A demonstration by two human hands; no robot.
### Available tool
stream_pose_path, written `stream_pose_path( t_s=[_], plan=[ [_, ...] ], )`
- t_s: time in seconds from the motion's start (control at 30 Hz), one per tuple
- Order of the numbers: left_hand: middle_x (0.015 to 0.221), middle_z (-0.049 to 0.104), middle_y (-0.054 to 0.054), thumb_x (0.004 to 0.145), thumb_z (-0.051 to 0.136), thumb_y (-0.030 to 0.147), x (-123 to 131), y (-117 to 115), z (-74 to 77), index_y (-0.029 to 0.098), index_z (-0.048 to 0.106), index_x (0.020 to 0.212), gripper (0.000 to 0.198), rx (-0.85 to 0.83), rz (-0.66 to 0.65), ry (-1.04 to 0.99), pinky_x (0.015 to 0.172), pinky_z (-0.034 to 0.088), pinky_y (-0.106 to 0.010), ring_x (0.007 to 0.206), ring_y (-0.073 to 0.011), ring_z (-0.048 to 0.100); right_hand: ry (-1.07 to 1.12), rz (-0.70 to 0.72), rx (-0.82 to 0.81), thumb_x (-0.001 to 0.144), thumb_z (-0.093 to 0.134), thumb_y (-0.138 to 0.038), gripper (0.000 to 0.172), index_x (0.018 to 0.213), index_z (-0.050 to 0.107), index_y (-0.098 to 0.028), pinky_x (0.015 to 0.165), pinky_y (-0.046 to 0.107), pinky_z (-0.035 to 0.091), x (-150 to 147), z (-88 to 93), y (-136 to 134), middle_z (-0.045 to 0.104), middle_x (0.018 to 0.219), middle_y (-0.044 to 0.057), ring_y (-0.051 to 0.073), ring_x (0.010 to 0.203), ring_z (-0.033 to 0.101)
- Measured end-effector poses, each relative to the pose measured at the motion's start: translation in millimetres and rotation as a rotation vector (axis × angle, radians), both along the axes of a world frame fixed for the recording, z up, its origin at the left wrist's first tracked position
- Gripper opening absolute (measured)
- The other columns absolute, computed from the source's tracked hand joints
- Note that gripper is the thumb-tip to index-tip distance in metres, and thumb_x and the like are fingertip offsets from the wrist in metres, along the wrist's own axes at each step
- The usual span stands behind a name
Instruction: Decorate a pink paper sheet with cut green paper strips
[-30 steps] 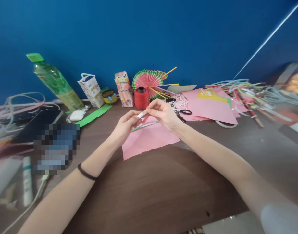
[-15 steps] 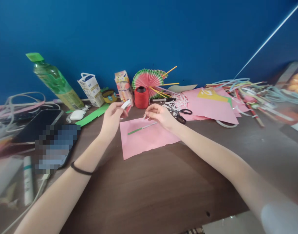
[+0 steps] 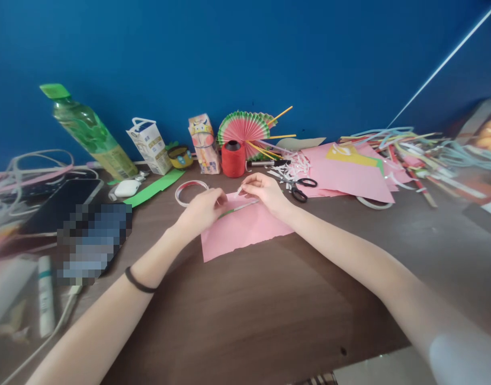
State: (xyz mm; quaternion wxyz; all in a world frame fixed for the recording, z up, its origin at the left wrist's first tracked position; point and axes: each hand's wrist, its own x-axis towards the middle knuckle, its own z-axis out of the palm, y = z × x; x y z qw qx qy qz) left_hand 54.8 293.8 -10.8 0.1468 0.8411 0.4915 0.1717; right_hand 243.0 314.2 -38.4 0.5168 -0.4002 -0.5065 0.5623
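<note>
Pinching a tiny white scrap (image 3: pixel 239 190) in the right hand (image 3: pixel 265 190), just over the far edge of the pink sheet (image 3: pixel 249 232). Resting the left hand (image 3: pixel 203 209), fingers curled, at the green strip (image 3: pixel 241 206) on that sheet; can't tell whether gripping it. Tape ring (image 3: pixel 191 192) just beside, loads of bare table (image 3: pixel 269 310) nearer.

Brown table (image 3: pixel 269 310) carries pink paper (image 3: pixel 245 230), tape ring (image 3: pixel 190 191), scissors (image 3: pixel 299 188)

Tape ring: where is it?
In the head view the tape ring lies on the table, just left of the left hand, beside the green paper strip.
</note>
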Motion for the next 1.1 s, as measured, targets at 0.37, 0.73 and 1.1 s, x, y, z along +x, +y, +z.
stream_pose_path(
  t_s=[0.37, 0.73, 1.1],
  plan=[
    [0.076, 0.065, -0.005, 0.071, 0.046, 0.013, 11.0, -13.5, 6.2, 0.016, 0.057, 0.078, 0.014, -0.240, 0.052, 0.036, 0.062, 0.043, -0.028, 0.068, -0.0181, 0.060, 0.013, 0.010, 0.070, 0.067, 0.066, -0.025, 0.018, 0.077, 0.054, -0.017, 0.063, 0.024, 0.046, -1.4, -4.7, -0.3, 0.066, 0.068, -0.002, 0.010, 0.064, 0.064],
    [0.079, 0.065, -0.005, 0.069, 0.053, 0.021, 1.6, -5.9, 1.5, 0.017, 0.057, 0.079, 0.011, -0.270, 0.063, -0.064, 0.065, 0.044, -0.029, 0.073, -0.0189, 0.061, -0.537, 0.185, 0.560, 0.072, 0.055, -0.013, 0.038, 0.108, 0.046, -0.022, 0.074, 0.033, 0.049, 3.9, -1.8, -10.0, 0.053, 0.118, 0.005, 0.013, 0.081, 0.059],
    [0.082, 0.065, -0.005, 0.068, 0.057, 0.024, -3.7, 0.8, -4.9, 0.017, 0.058, 0.080, 0.014, -0.283, 0.058, -0.073, 0.066, 0.044, -0.029, 0.074, -0.0184, 0.061, -0.663, 0.294, 0.624, 0.071, 0.045, 0.000, 0.052, 0.118, 0.039, -0.022, 0.079, 0.035, 0.050, 2.1, -14.6, -8.9, 0.043, 0.126, 0.007, 0.011, 0.077, 0.053]
  ],
)
